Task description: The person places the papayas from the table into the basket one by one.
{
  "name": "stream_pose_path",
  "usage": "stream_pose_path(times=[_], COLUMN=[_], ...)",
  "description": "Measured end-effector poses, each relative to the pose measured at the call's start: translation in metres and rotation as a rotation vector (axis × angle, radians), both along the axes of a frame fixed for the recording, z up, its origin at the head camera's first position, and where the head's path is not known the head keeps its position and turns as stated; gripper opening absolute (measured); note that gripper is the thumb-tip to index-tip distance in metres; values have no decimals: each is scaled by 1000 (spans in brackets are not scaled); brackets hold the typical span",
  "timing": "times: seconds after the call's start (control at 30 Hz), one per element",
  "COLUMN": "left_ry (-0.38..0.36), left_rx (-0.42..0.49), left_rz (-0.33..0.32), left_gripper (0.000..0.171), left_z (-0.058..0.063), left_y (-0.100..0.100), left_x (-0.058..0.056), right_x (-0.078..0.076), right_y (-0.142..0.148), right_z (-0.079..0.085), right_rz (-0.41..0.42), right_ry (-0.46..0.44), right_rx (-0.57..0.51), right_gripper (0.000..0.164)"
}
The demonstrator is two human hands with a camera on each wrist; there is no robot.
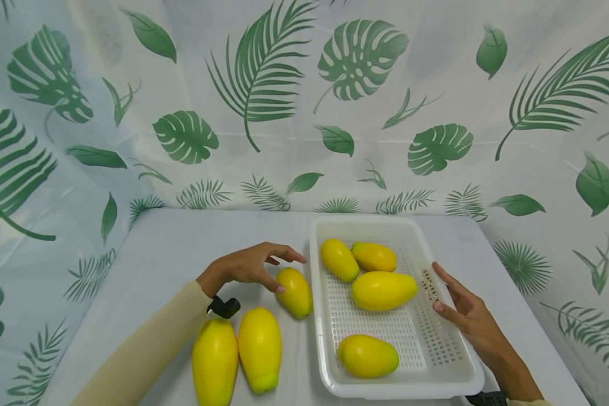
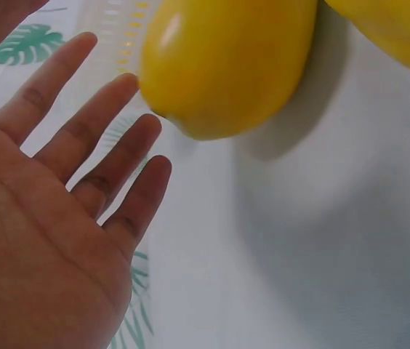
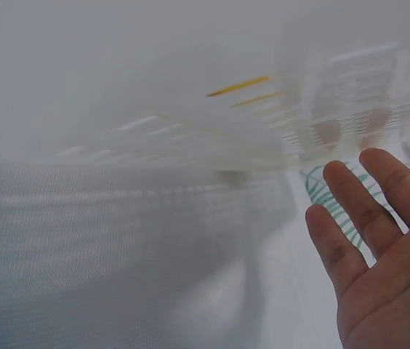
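My left hand (image 1: 254, 265) reaches over a yellow papaya (image 1: 294, 293) beside the basket, its thumb right at the fruit's skin. In the left wrist view its fingers (image 2: 81, 131) are straight and spread, near a papaya (image 2: 227, 65). At the right side of the white perforated basket (image 1: 317, 316) is my right hand (image 1: 464, 310), with its thumb over the rim. The right wrist view shows straight fingers (image 3: 365, 207) close against the basket's outer wall (image 3: 154, 80). Inside the basket lie several yellow papayas (image 1: 384, 291), three grouped toward the far end, one nearer (image 1: 368, 356).
Two larger papayas, one (image 1: 215, 363) at the left and another (image 1: 260, 349) beside it, lie on the white-covered table (image 1: 172, 242) below my left wrist. A white curtain (image 1: 284, 152) printed with green leaves surrounds the table at the back and sides.
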State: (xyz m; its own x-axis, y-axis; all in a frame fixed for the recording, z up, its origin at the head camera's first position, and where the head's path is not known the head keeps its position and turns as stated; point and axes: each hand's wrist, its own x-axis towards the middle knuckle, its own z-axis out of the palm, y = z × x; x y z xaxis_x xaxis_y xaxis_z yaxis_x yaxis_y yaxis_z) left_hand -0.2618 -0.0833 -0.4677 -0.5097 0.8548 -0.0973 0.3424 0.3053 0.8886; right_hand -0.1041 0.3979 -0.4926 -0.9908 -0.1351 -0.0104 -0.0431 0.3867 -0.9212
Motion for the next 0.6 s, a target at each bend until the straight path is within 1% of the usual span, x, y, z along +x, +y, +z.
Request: stream_pose_path(times=[0.17, 0.33, 0.43, 0.6], left_ry=[-28, -40, -41, -68], left_rx=[-2, -7, -1, -5], left_rz=[-41, -78, -89, -90], left_gripper=[71, 70, 68, 65], left_z=[-8, -14, -18, -25], left_y=[1, 2, 3, 5], left_x=[-1, -2, -3, -3], right_x=[0, 0, 0, 0], right_y=[0, -1, -1, 0], right_z=[1, 1, 1, 1], right_rz=[-2, -5, -8, -2], right_ry=[-3, -11, -13, 0], right_rx=[7, 10, 17, 26], right_gripper=[80, 80, 80, 80])
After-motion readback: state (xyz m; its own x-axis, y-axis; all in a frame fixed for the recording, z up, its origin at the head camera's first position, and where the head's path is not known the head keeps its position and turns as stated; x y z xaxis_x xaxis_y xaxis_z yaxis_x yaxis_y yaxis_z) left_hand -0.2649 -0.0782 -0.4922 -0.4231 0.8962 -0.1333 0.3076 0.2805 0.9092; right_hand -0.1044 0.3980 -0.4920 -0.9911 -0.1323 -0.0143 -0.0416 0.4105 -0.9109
